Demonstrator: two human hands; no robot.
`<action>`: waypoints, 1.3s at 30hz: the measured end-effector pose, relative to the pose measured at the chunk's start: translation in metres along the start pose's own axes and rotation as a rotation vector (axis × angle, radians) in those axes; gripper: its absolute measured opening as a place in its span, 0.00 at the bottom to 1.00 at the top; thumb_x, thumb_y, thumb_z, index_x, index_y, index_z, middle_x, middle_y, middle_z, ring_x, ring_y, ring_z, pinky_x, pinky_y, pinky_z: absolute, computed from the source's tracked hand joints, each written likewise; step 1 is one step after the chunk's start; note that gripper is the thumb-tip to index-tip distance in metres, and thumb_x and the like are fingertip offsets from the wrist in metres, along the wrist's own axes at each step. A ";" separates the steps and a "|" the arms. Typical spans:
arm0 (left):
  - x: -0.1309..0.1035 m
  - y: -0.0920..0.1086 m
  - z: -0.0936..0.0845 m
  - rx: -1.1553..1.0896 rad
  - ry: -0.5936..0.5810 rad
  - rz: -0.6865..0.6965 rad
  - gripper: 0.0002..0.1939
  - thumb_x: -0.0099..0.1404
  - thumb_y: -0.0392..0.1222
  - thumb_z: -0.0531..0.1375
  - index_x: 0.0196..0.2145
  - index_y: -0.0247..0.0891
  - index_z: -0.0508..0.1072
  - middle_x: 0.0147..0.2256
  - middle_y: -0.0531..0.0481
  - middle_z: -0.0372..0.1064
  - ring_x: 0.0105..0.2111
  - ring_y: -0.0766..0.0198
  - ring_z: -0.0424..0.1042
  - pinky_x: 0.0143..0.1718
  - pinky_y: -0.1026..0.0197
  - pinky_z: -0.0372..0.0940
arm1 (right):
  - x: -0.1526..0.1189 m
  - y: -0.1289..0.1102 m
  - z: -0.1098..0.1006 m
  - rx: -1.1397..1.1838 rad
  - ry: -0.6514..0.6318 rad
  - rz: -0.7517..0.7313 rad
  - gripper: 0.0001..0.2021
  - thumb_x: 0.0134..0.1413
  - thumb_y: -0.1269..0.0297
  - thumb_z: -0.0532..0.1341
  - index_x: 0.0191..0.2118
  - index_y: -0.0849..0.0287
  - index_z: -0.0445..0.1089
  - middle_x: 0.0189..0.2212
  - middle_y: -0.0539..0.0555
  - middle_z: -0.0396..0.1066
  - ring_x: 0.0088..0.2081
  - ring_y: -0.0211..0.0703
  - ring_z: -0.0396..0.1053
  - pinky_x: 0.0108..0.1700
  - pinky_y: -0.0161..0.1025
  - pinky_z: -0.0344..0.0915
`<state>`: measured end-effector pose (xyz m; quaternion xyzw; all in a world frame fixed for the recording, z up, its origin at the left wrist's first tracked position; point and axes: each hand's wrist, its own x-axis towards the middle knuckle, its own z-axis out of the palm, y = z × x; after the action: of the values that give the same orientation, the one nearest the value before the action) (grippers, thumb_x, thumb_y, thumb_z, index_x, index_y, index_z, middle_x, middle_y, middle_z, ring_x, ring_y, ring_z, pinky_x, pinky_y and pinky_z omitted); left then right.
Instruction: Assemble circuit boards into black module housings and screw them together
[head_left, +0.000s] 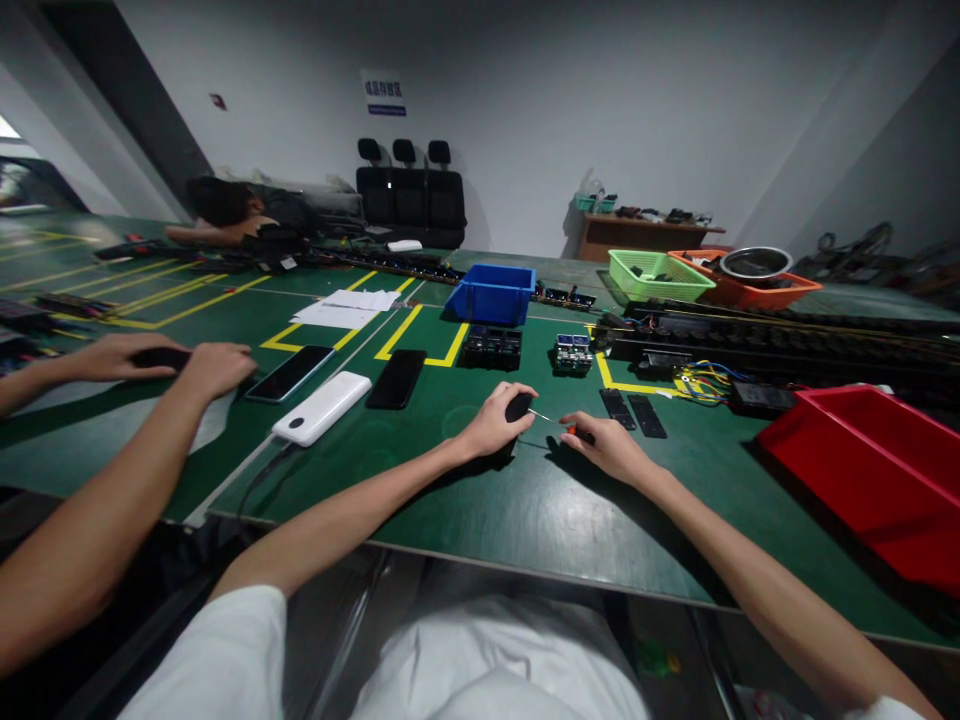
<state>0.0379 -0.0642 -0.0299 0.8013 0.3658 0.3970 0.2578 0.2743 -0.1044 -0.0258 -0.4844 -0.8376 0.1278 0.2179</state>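
Observation:
My left hand (498, 420) is closed around a small black box-shaped part (517, 407), held just over the green table (420, 480). In my right hand (611, 447) is a screwdriver (576, 431) with an orange and black handle. Its thin metal shaft points left and reaches the black part; whether the tip sits in a screw is too small to tell. Beyond my right hand lie two flat black plates (632, 412). Farther back stand a black module (491, 347) and a small unit with exposed electronics (573, 354).
A red bin (862, 470) stands at the right, near long black assemblies (750, 345) with loose wires. Left are a white power bank (322, 408) and two phones (397, 379). A co-worker's hands (214, 370) hold a dark object. A blue bin (493, 295) stands behind.

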 end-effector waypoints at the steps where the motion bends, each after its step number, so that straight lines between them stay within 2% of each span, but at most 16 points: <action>1: 0.000 0.000 0.000 -0.001 0.001 0.002 0.15 0.60 0.40 0.58 0.46 0.41 0.68 0.42 0.50 0.62 0.45 0.62 0.65 0.50 0.58 0.61 | 0.000 0.001 0.001 0.009 0.027 0.010 0.17 0.56 0.54 0.58 0.48 0.57 0.66 0.29 0.53 0.73 0.28 0.42 0.69 0.30 0.35 0.59; 4: 0.000 0.000 0.000 -0.004 0.006 0.008 0.15 0.60 0.39 0.58 0.46 0.41 0.68 0.42 0.50 0.62 0.44 0.62 0.65 0.50 0.58 0.61 | 0.000 0.004 0.003 0.024 0.112 0.022 0.16 0.52 0.54 0.61 0.44 0.57 0.65 0.28 0.52 0.72 0.26 0.41 0.67 0.28 0.35 0.58; 9: -0.001 0.001 0.000 -0.003 0.001 -0.005 0.15 0.60 0.39 0.59 0.46 0.41 0.68 0.42 0.49 0.62 0.44 0.62 0.66 0.49 0.58 0.61 | 0.000 0.008 0.002 -0.023 0.172 -0.023 0.10 0.54 0.56 0.61 0.34 0.56 0.64 0.29 0.52 0.73 0.27 0.41 0.68 0.28 0.34 0.58; 18: -0.001 0.001 0.000 0.001 0.020 -0.017 0.15 0.60 0.40 0.58 0.46 0.41 0.68 0.42 0.49 0.62 0.43 0.62 0.66 0.49 0.58 0.61 | -0.002 0.007 -0.002 -0.079 0.195 -0.096 0.09 0.58 0.55 0.59 0.35 0.56 0.66 0.33 0.54 0.75 0.30 0.43 0.71 0.30 0.34 0.59; 22: -0.001 0.001 0.000 0.005 0.029 -0.012 0.15 0.60 0.40 0.58 0.46 0.41 0.68 0.42 0.49 0.62 0.43 0.62 0.66 0.49 0.58 0.61 | -0.001 0.006 -0.003 -0.027 0.156 -0.046 0.10 0.58 0.54 0.58 0.37 0.56 0.67 0.32 0.54 0.75 0.29 0.43 0.72 0.30 0.34 0.59; 28: -0.002 0.003 0.000 0.003 0.021 -0.018 0.15 0.60 0.40 0.58 0.46 0.41 0.68 0.42 0.49 0.62 0.44 0.62 0.66 0.49 0.58 0.61 | 0.001 0.001 -0.008 0.326 0.033 0.002 0.13 0.57 0.51 0.59 0.34 0.58 0.67 0.24 0.51 0.72 0.26 0.40 0.68 0.29 0.34 0.60; 34: -0.002 0.004 -0.001 -0.010 0.018 -0.008 0.15 0.59 0.40 0.58 0.46 0.41 0.68 0.43 0.49 0.62 0.44 0.62 0.66 0.49 0.58 0.61 | 0.003 -0.003 -0.009 0.548 -0.015 0.079 0.16 0.53 0.50 0.61 0.32 0.60 0.67 0.20 0.49 0.69 0.23 0.37 0.66 0.28 0.34 0.59; 39: -0.004 0.008 -0.002 -0.005 0.032 0.007 0.15 0.60 0.39 0.58 0.46 0.41 0.68 0.43 0.49 0.62 0.44 0.62 0.66 0.50 0.57 0.62 | 0.002 -0.008 -0.011 0.637 -0.085 0.142 0.17 0.53 0.49 0.61 0.31 0.61 0.66 0.18 0.48 0.67 0.20 0.33 0.62 0.23 0.31 0.54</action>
<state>0.0379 -0.0721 -0.0251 0.7954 0.3660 0.4118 0.2526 0.2730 -0.1060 -0.0119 -0.4432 -0.7282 0.4183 0.3136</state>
